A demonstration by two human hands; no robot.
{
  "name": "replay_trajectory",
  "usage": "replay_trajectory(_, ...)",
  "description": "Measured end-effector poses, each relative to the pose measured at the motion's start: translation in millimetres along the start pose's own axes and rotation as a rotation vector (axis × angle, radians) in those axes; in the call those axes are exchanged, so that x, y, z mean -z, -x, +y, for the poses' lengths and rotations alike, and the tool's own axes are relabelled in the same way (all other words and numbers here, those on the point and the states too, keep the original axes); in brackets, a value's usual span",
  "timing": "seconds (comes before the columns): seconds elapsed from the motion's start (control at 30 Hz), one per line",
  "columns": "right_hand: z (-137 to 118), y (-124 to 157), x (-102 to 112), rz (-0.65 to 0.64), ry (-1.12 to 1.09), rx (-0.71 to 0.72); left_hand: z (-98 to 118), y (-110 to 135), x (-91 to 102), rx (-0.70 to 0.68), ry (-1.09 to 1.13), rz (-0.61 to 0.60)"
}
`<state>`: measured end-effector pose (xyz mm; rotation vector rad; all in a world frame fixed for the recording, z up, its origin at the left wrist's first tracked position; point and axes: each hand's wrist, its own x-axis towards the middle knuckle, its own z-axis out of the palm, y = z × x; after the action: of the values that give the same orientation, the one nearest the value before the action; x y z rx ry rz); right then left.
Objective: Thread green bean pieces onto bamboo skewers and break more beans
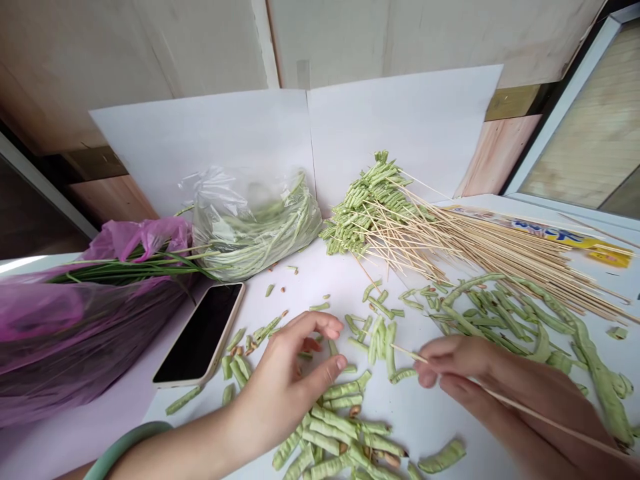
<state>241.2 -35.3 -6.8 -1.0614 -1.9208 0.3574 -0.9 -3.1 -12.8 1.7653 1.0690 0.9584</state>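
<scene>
My right hand (495, 393) pinches a thin wooden skewer (530, 408) between thumb and fingers, its tip pointing left. The tip meets a short row of cut green bean pieces (381, 341); whether it pierces any of them I cannot tell. To the left, my left hand (295, 373) hovers with curled fingers, thumb and forefinger apart and nothing visible between them. Below it lies a heap of cut green bean pieces (340, 433) with a few loose brown seeds. At the back, a pile of skewers threaded with bean pieces (373, 200) rests against the white board.
A bundle of bare skewers (530, 257) lies on a yellow wrapper (607, 253) at right, behind long beans and scraps (505, 313). On the left are a phone (200, 337), a clear bag of beans (255, 233) and a purple bag of green stalks (100, 320). White boards (210, 140) stand behind.
</scene>
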Motion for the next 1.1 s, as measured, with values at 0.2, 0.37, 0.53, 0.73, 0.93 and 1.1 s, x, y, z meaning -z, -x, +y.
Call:
replay_trajectory(0.2,7.4,-11.6,-2.6,0.012,0.054,-0.088,-1.8,-8.9,10.9,-0.206,-0.432,-0.304)
replay_trajectory(0.37,7.6,-9.8,-0.2,-0.031,0.082,-0.140,-0.9,-12.0,13.2,-0.265,-0.576,-0.435)
replay_trajectory(0.53,6.2,-10.0,1.9,0.039,0.080,-0.156,0.2,-11.2,11.5,-0.323,-0.550,-0.404)
replay_trajectory(0.73,-0.1,-13.7,3.8,0.108,0.086,-0.118,-0.6,-12.2,11.3,-0.375,-0.478,-0.467)
replay_trajectory(0.93,-2.9,-16.4,-0.3,0.111,0.037,-0.048,3.3,-11.1,10.8,-0.378,-0.494,-0.475)
replay_trajectory(1.1,0.5,-16.2,-1.8,0.078,0.064,-0.014,4.1,-11.7,11.1,-0.374,-0.462,-0.475)
